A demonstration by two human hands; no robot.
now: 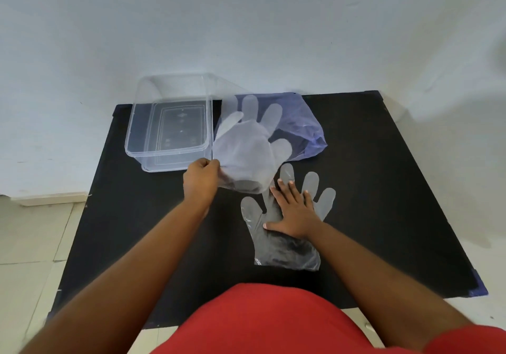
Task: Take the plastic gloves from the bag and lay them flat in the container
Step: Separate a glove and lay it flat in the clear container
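Two clear plastic gloves are out of the bag and on or above a black tabletop (383,162). Left hand (201,179): fingers pinched closed on the cuff edge of the raised glove (246,148), which stands lifted off the tabletop with its fingers pointing away from the person. This glove hangs just beside the right wall of the container (169,123) and partly in front of the bag (304,123); it is not inside the container. Right hand (294,214): released, palm down with fingers spread, pressing flat on the second glove (284,247). That glove lies flat on the tabletop near the person, fingers pointing away, its cuff toward the red shirt (273,320) at the lower edge of the view. Container: clear, rectangular, lidless, standing at the far left corner of the tabletop; no glove shows inside it. Bag: thin bluish-purple plastic, slumped at the far edge of the tabletop, just right of the container and behind the raised glove; whether more gloves remain inside cannot be told. Behind the tabletop rises a pale wall (246,25); light floor tiles (30,244) show at the left.
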